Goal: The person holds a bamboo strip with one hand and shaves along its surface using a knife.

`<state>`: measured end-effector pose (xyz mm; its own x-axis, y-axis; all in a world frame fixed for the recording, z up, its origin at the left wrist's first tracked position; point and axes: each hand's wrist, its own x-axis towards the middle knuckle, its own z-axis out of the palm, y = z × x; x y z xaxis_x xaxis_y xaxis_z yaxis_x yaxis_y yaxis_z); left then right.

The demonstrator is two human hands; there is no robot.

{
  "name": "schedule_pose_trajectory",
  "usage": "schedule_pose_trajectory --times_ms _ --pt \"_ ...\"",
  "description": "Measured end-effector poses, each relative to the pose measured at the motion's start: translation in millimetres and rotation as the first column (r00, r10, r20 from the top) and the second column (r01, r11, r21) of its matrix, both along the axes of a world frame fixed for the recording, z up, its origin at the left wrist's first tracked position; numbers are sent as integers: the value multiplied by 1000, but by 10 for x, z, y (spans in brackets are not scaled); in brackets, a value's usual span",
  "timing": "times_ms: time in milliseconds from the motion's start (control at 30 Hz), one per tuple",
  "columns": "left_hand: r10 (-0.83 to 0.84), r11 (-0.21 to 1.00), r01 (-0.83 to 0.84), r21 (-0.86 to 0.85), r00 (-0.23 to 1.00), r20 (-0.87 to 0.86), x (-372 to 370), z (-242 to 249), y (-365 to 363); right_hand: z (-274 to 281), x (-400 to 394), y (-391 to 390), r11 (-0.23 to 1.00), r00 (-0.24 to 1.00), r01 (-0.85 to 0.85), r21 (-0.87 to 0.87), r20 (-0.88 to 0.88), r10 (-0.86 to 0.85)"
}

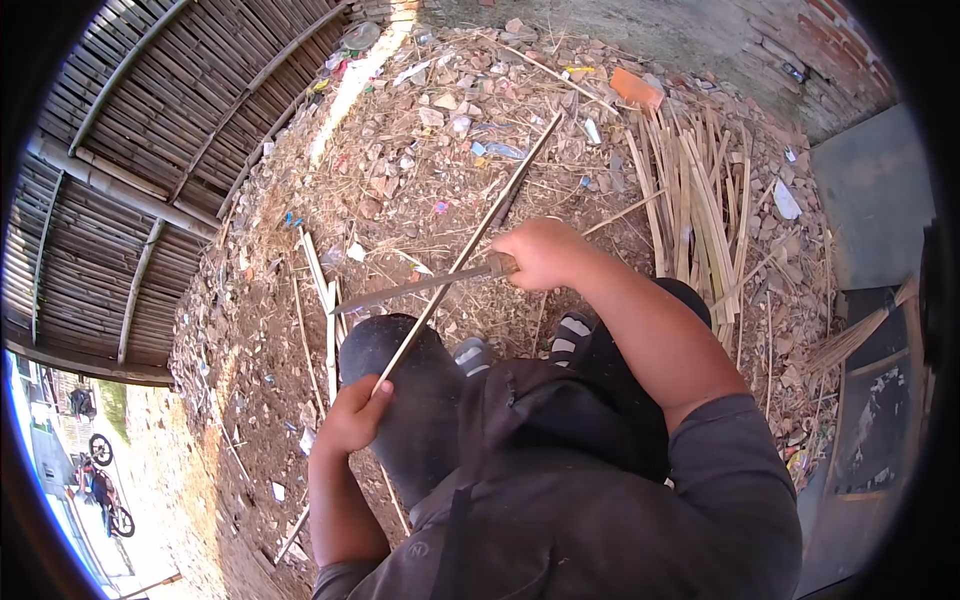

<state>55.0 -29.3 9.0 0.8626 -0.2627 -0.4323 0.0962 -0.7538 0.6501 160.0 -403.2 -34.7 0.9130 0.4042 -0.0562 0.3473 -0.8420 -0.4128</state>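
Knife (pixel 400 293) across strip (pixel 468 250), both grips clenched.
Left hand (pixel 355 414) grasps the strip, which runs toward one o'clock; right hand (pixel 540 253), nearer the crossing, grasps the knife, pointing toward nine; contact unconfirmed from here.

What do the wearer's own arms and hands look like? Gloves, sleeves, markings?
Left hand and right hand are bare, with no gloves, watch or bands visible. Forearms uncovered. Short, plain dark-grey sleeves end around the elbows. No cables or markings visible on either arm.
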Motion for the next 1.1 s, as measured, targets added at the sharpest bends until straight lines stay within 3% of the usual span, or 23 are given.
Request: schedule_pose_trajectory --times_ms 67,100,200,333,433,533,633,733,867,900,1000,1033,1100 --pt "59 998 -59 -37 998 11 -37 -58 50 -107 163 -222 975 986 161 154 -62 -154" --pt "88 994 -87 -59 996 21 -49 -86 64 -25 249 -290 934 937 322 153 -191 -292" --pt "120 988 -119 -93 993 1 -72 -96 65 -11 283 -350 891 912 408 197 -52 -406" --pt "139 985 -141 -99 990 -29 -45 -225 117 135 35 -45 997 996 65 29 -69 -63" --pt "-47 997 38 65 987 151 -63 -78 13 364 -87 8 992 994 -92 -81 -72 87" --pt "-9 999 -2 54 978 206 -121 -47 -30 1 176 -277 978 975 143 150 -192 -113" --pt "-18 997 -1 75 967 255 -125 -117 8 -67 309 -418 909 921 389 150 -101 -377" --pt "-16 998 0 67 971 237 -95 -120 -11 1 161 -269 966 965 245 77 -114 -236" --pt "-58 994 34 107 972 226 -83 -35 -60 324 -60 9 984 984 -134 -118 -131 118" --pt "-53 993 29 112 974 222 -86 -26 -60 317 -55 -23 987 981 -141 -78 -147 128" --pt "-26 995 3 99 971 237 -115 -24 -47 -16 157 -304 986 986 91 142 -152 -69" --pt "-10 997 -10 77 965 261 -127 -71 -33 2 216 -379 962 965 221 159 -181 -191" --pt "2 998 -21 63 957 291 -147 -111 -29 27 246 -424 941 950 297 161 -151 -274"
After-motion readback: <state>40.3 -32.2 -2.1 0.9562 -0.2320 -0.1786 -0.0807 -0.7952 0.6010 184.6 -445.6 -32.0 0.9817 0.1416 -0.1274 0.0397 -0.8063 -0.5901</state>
